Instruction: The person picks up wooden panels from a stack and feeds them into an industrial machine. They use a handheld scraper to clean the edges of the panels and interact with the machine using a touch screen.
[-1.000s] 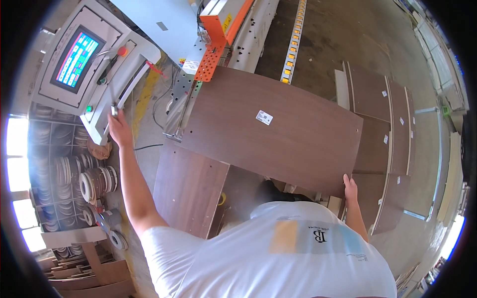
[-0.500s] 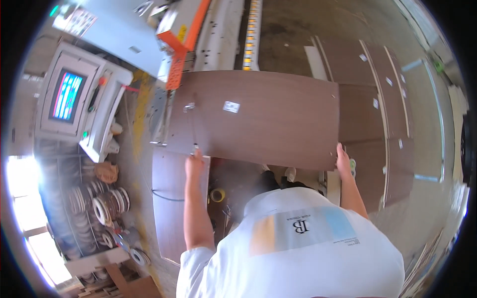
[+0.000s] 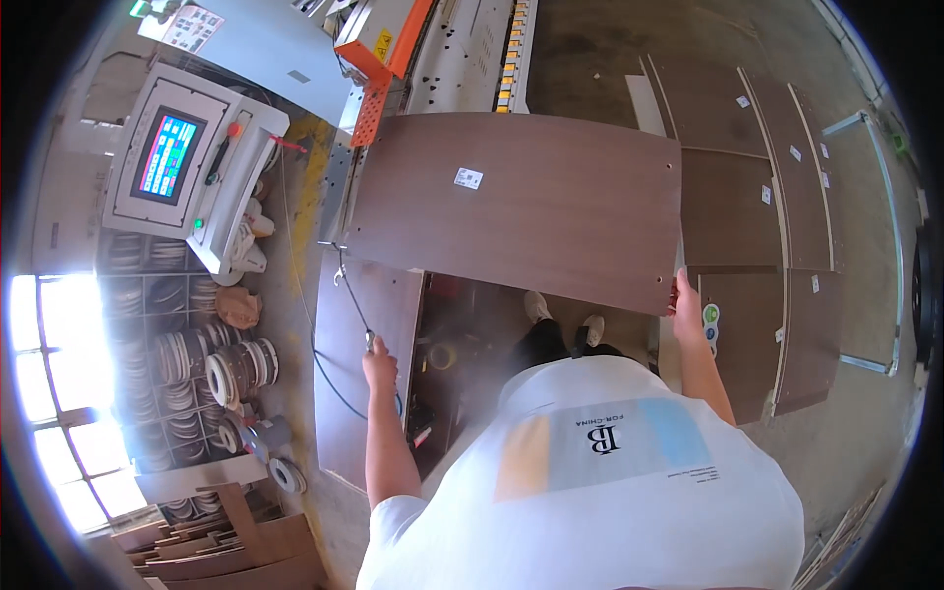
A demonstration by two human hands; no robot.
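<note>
A wide brown panel point(image 3: 551, 197) with a white label lies in front of me, its far left end by the orange-edged machine. My right hand point(image 3: 685, 300) grips its near right corner, fingers closed at the edge. Closed around the handle of an air blow gun point(image 3: 355, 310) is my left hand point(image 3: 381, 366). The gun's long thin nozzle points away from me, its tip at the panel's near left corner. A blue hose point(image 3: 336, 386) curves beside that hand. Under it stands a paler brown board surface point(image 3: 344, 433).
Several labelled brown panels point(image 3: 728, 216) lie at the right. A control console point(image 3: 157, 177) with a lit screen stands left, above rolls of edge banding point(image 3: 228, 379). The machine's orange guard point(image 3: 370, 110) borders the panel's far left corner. Wood offcuts point(image 3: 216, 556) lie lower left.
My left hand has drawn the blow gun back toward me and left; its nozzle reached over the panel before. My right hand stays on the corner. The whole view has shifted slightly.
</note>
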